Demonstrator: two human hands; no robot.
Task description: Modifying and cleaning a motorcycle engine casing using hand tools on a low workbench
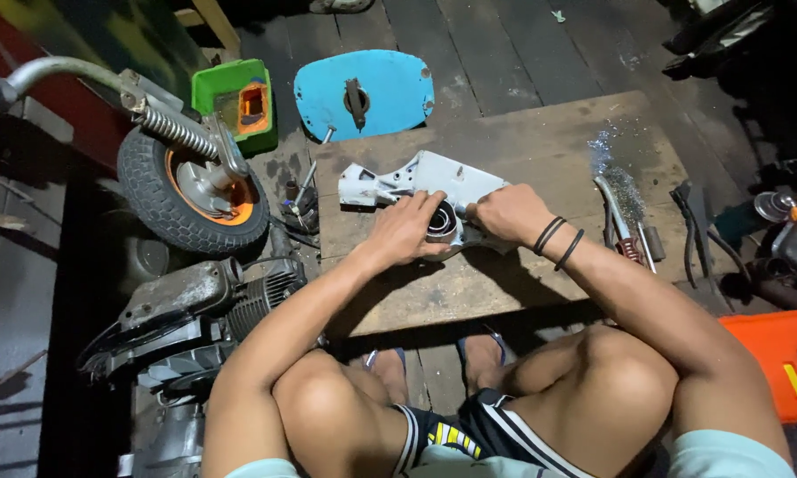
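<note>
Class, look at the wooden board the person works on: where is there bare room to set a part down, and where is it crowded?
Bare patches on the wooden board: the far strip between the grey metal casing and the wire brush, and the near part below the left hand and right hand. Crowded: the middle, where both hands hold the casing, and the right edge with the brush and tools.

A pale grey metal casing (434,184), flat and irregular in outline, lies on the wooden worktop (540,150) with its narrow end pointing left; a dark round ring part (441,223) sits at its near edge, partly covered
</note>
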